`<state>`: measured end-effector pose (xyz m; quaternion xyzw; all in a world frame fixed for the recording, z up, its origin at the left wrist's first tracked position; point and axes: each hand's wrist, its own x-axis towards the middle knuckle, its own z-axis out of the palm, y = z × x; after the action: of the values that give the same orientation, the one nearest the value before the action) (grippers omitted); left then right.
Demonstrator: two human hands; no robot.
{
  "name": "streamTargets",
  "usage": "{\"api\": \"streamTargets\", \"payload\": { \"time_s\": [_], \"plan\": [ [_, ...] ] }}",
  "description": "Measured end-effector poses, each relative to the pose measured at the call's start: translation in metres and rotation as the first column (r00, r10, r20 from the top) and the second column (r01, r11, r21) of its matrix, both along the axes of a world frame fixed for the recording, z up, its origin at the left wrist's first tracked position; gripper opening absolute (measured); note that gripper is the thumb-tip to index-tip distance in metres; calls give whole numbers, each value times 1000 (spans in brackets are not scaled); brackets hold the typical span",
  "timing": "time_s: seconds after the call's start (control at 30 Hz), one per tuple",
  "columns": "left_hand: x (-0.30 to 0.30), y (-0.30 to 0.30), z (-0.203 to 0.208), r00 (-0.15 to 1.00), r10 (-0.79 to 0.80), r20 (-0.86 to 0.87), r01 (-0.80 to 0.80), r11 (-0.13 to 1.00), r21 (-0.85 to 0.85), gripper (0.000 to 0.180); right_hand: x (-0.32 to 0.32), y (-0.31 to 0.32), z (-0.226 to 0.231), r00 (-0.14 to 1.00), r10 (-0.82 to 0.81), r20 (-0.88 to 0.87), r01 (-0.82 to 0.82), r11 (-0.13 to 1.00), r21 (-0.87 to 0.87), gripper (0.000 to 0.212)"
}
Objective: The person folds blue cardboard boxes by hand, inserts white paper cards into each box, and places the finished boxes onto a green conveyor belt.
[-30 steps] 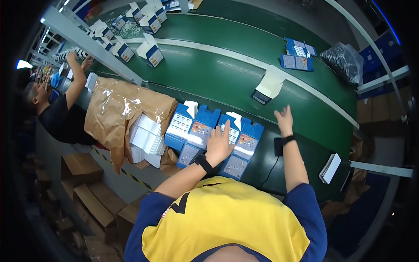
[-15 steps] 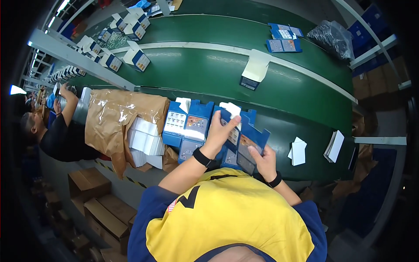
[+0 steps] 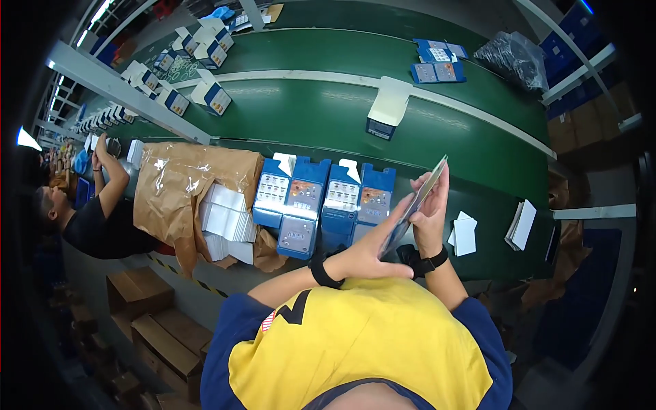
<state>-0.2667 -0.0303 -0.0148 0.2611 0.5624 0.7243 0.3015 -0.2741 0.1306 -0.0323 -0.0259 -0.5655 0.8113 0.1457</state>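
Observation:
A flattened carton (image 3: 425,186) stands nearly edge-on in front of my chest, pressed between my two hands. My left hand (image 3: 376,247) lies along its left face, the thumb low near my shirt. From the other side my right hand (image 3: 432,219) grips it, palm turned toward the carton, fingers upward. To the left of my hands lie two piles of flat blue cartons, the left pile (image 3: 298,236) and the right pile (image 3: 339,217), with printed panels and white flaps. Right of my hands, small white folded papers (image 3: 465,236) rest on the dark green bench.
A torn brown paper wrap (image 3: 198,164) holds white folded sheets (image 3: 229,217). Further right stands another white sheet stack (image 3: 522,225). An open box (image 3: 389,109) sits on the green conveyor (image 3: 301,102); several more stand far left. A co-worker (image 3: 102,212) works at left.
The flat carton has been lifted off the right pile and turned nearly edge-on, closed up between my hands. Both hands have shifted rightward, leaving the right pile in plain sight.

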Motion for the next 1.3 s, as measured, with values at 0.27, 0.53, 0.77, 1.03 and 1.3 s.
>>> {"api": "streamTargets", "payload": {
  "time_s": [0.27,0.53,0.77,1.03,1.3],
  "plan": [
    [-35,-32,4,751,213,-625,-417,887,-199,99,17,7,41,951,296,91,-299,954,22,117],
    [-36,-30,11,656,222,-721,-398,914,-80,96,16,9,58,915,389,112,-380,921,-91,95],
    [-26,-12,6,487,238,-840,-371,927,48,75,13,1,63,975,221,-11,-221,975,-33,74],
    [-29,-16,26,608,229,-760,-312,949,35,54,21,6,61,944,306,126,-289,947,-140,67],
    [-30,-19,28,657,151,-738,-273,961,-46,60,8,29,37,814,484,-321,-275,807,522,46]
  ]
}}
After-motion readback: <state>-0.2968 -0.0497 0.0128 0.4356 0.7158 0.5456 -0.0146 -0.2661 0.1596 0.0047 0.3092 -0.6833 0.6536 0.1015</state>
